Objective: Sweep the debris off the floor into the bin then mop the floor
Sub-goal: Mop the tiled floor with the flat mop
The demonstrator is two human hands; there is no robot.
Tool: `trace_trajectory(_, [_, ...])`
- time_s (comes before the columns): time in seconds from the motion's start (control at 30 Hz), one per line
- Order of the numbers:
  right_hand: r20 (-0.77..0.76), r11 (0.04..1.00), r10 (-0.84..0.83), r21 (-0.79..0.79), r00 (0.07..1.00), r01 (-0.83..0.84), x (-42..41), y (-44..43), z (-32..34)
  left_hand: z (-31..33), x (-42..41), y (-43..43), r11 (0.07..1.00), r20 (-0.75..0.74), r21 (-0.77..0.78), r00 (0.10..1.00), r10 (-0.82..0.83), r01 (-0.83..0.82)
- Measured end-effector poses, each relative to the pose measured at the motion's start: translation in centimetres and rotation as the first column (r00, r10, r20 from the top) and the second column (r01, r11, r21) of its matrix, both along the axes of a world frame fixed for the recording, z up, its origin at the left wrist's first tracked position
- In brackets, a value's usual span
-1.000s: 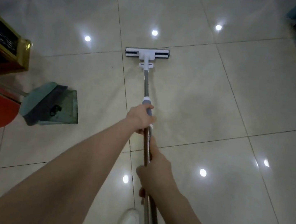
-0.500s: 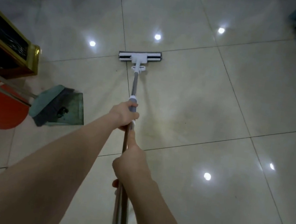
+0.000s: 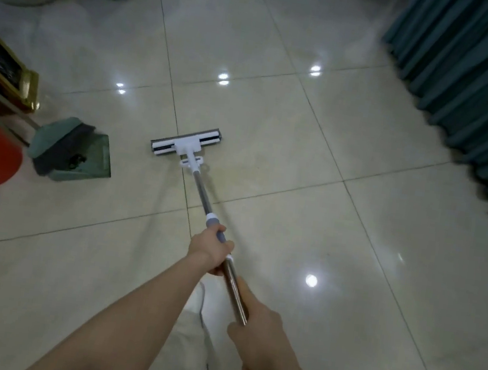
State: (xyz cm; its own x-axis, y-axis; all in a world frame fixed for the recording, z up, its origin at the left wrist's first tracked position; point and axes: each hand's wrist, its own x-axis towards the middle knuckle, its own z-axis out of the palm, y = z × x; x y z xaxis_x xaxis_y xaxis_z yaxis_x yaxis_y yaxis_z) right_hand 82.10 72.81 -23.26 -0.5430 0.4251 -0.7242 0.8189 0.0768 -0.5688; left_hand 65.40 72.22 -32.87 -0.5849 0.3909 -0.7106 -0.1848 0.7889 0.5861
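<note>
Mopping the tiled floor [image 3: 350,261] with a two-handed grip.
Your right hand [image 3: 260,336] grips the mop handle [image 3: 201,191] nearest you, fingers curled round it; your left hand [image 3: 209,250] clamps it further along. Press the mop head [image 3: 186,143], flat across a tile seam mid-floor, down evenly, and steer clear of the dustpan [image 3: 85,157] to its left.

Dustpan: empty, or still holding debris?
Not empty. A small dark clump lies on the dustpan, beside the broom head resting in it. What the clump is cannot be told.
</note>
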Motion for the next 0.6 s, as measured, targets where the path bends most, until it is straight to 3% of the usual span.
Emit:
trace_trajectory(0.33, [0.081,0.938,-0.329,-0.084,0.941,0.335,24.0,-10.0,4.6,3.2,24.8,-9.2,0.993,-0.001,-0.02,0.994,-0.112,0.112])
trace_trajectory(0.43, [0.078,0.919,-0.383,-0.071,0.92,0.388,25.5,-11.2,5.0,3.1,26.7,-9.9,0.997,-0.024,-0.013,0.997,-0.076,0.075])
trace_trajectory(0.6, [0.061,0.914,-0.399,-0.05,0.915,0.402,21.8,-10.5,4.2,2.3,22.8,-8.6,0.999,-0.067,-0.002,0.996,-0.051,0.051])
